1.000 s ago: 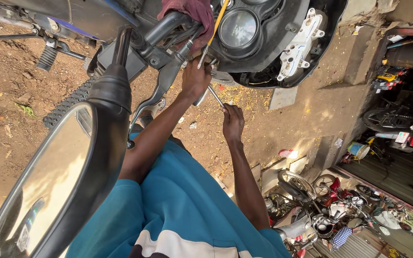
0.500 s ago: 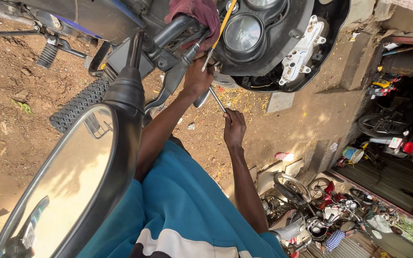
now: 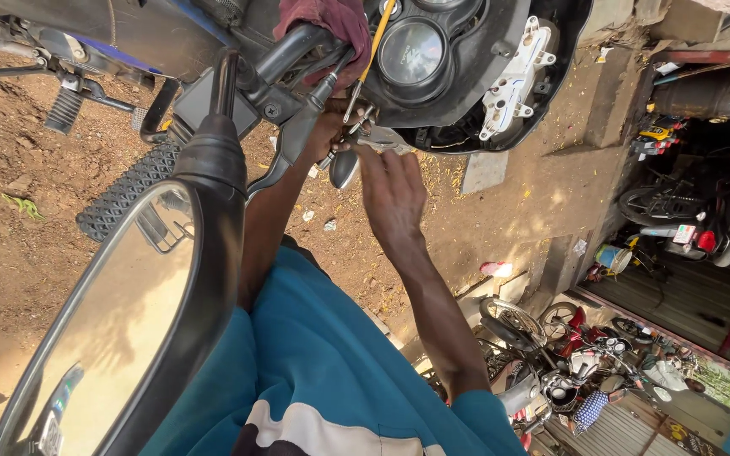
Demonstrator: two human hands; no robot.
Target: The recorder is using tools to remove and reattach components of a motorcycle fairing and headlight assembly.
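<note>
tool: slim yellow-handled steel screwdriver, upper centre, by black instrument cluster; light, stiff, slippery shaft, grip the handle
left hand: curled shut around screwdriver's lower end, under black brake lever
right hand: fingers together, touching small metal part; grip unclear

A single head-worn camera supplies the only view. It looks steeply down and forward from close above the motorcycle's handlebar, with the frame rolled at a strong tilt. The round mirror sits nearest the lens, below and left of the handlebar. The instrument cluster lies just right of it; bare dirt ground lies beyond.
</note>
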